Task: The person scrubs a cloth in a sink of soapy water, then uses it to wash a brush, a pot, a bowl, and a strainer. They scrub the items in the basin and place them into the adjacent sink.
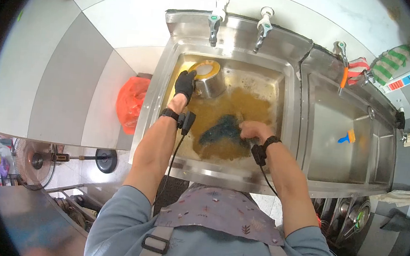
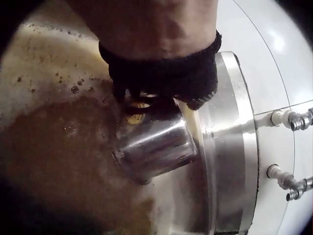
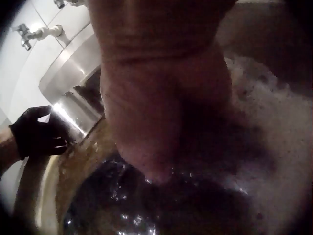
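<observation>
My left hand [image 1: 184, 85], in a black glove, grips the rim of a shiny steel pot [image 1: 212, 88] at the back left of the sink. The pot stands tilted, and a yellowish ring [image 1: 209, 70] shows round its mouth. In the left wrist view the glove [image 2: 161, 78] covers part of the pot [image 2: 159, 147]. My bare right hand [image 1: 254, 131] holds the right end of a dark blue-green, wet, cloth-like bundle [image 1: 222, 130] lying in murky brown water. The right wrist view shows its fingertips down in the dark, glistening mass [image 3: 122, 200], partly hidden by the hand [image 3: 146, 112].
The steel sink [image 1: 172, 57] has two taps [image 1: 215, 24] on the wall behind. To the right, a second basin [image 1: 324, 163] holds an orange-and-blue brush [image 1: 348, 136]. A red plastic bag [image 1: 131, 104] hangs at the left. Striped cloths [image 1: 391, 64] hang at the back right.
</observation>
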### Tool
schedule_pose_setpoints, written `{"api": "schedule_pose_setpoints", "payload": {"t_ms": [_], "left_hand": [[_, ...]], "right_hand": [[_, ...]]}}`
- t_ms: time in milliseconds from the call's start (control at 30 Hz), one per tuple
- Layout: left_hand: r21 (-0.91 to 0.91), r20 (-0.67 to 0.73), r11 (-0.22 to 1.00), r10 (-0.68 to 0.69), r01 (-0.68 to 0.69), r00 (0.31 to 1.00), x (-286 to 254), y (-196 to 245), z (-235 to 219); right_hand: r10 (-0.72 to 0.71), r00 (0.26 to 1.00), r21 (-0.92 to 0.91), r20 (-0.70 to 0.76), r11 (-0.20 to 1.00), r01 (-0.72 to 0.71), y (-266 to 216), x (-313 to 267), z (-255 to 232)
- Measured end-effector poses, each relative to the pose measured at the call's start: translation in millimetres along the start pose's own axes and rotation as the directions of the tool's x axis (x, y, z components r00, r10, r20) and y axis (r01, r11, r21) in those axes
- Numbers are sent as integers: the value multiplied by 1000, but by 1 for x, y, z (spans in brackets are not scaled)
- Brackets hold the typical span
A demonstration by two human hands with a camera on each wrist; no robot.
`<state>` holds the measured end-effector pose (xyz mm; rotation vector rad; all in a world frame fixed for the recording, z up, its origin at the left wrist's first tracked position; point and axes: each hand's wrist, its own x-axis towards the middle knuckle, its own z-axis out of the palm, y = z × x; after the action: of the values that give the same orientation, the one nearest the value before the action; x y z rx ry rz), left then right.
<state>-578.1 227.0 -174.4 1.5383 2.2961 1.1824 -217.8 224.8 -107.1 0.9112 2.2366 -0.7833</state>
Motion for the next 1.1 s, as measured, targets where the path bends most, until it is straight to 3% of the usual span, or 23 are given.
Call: {"api": "schedule_pose_setpoints", "payload": {"t_ms": [33, 67, 133, 167, 200, 267, 333, 367, 433, 467, 533, 567, 600, 633, 667, 700, 733, 767, 800, 867, 967, 1067, 1100], "left_hand": [[-264, 169, 868, -388, 421, 906, 0, 31, -11], [-266, 176, 866, -388, 423, 905, 0, 47, -20], [-280, 283, 929, -162, 243, 945, 0, 70, -30], [-300, 385, 883, -234, 361, 893, 0, 83, -37], [-297, 397, 884, -231, 362, 888, -1, 82, -33], [-229, 306, 954, -117, 193, 945, 1, 80, -25], [-241, 392, 946, -107, 214, 914, 3, 85, -21], [-235, 415, 959, -50, 160, 909, 2, 88, -17], [-258, 449, 962, 42, 85, 893, 1, 98, -16], [-260, 451, 962, 45, 82, 892, -4, 105, -18], [-428, 504, 898, 145, 100, 852, -8, 113, -16], [-511, 522, 857, 253, 61, 815, -6, 102, -4], [-515, 523, 855, 260, 57, 812, -5, 86, 6], [-552, 519, 829, 429, -94, 739, -3, 69, 13], [-587, 506, 775, 578, -235, 640, -3, 61, 16], [-354, 364, 817, 568, -455, 738, -16, 71, 8], [-355, 366, 817, 568, -454, 737, -21, 78, 5], [-60, 535, 960, 263, -275, 803, -26, 86, 2], [267, 592, 960, -89, -90, 801, -33, 88, 1], [121, 540, 992, -96, 36, 836, -43, 74, 7], [-65, 558, 988, -80, 140, 826, -56, 68, 8], [-65, 634, 861, -355, 505, 687, -57, 71, 6], [-50, 657, 979, 180, -196, 732, -54, 23, 33]], "right_hand": [[-69, 998, 7, 16, 998, 69, -8, -14, -5], [-63, 998, 10, 19, 998, 62, -4, -11, -1], [-17, 987, 231, 158, 973, -21, 8, -5, 4], [-4, 979, 304, 205, 951, -60, 13, -4, 3], [-46, 988, 147, 146, 989, 24, 17, -8, -10], [-95, 991, -16, 96, 995, 96, 33, -2, -17], [125, 955, -53, -270, 988, -144, 49, 10, -11], [128, 953, -52, -274, 988, -148, 52, 11, -14], [245, 831, 396, -499, 918, -33, 38, 3, -32], [249, 830, 398, -500, 917, -35, 32, 4, -36], [273, 737, 702, -618, 613, 362, 22, 6, -47], [281, 732, 703, -620, 612, 361, 18, 3, -46], [331, 783, 816, -527, 455, 357, -2, -18, -55], [357, 832, 898, -425, 283, 337, -14, -31, -59], [357, 831, 897, -426, 285, 338, -13, -29, -55], [408, 828, 909, -384, 324, 262, -10, -22, -47], [461, 819, 916, -342, 357, 182, -5, -14, -36], [505, 816, 913, -283, 402, 67, 4, -6, -30], [505, 817, 913, -278, 402, 62, 16, 5, -20], [485, 776, 641, -402, 755, -140, 38, 23, -7], [507, 729, 754, -460, 657, 20, 38, 10, -11], [473, 639, 703, -607, 695, 154, -14, -25, -43], [444, 649, 662, -618, 739, 124, -14, -9, -40]]}}
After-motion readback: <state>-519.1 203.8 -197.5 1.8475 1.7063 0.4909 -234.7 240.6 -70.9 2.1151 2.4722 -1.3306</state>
